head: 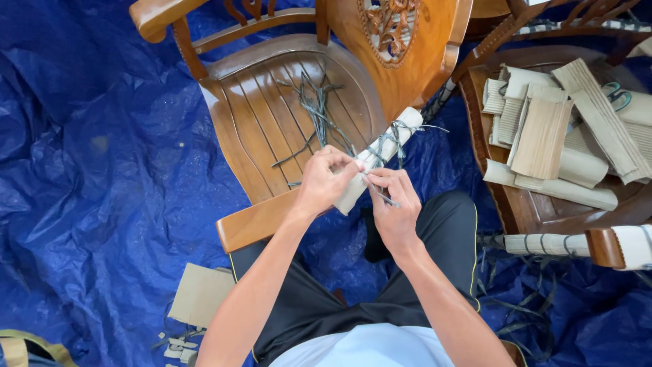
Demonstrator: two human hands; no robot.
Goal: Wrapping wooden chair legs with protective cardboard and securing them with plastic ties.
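A crumpled blue tarpaulin [102,170] covers the whole floor, and the person sits on it in black trousers with both knees up. Two carved wooden chairs stand on the tarpaulin. The nearer chair [258,115] lies in front of the person with its slatted seat facing up, and a loose tangle of grey plastic straps [318,112] rests on that seat. The second chair [516,204] stands to the right, its seat piled with sheets of corrugated cardboard [543,129], some flat and some rolled; a count of them cannot be made out.

One arm of the nearer chair is wrapped in pale cardboard, and this wrapped chair arm [380,156] runs slantwise from the hands up toward the chair back. A knotted strap [394,136] binds it near the upper end. The left hand [326,178] is clenched around the lower end of the wrapping, thumb on top. The right hand [394,204] sits just beside it, touching the same end, and pinches a thin strap end [384,196] between thumb and fingers.

One flat cardboard piece [200,293] lies on the tarpaulin by the left knee, with small scraps [178,348] near it. More straps [523,312] lie scattered at the right
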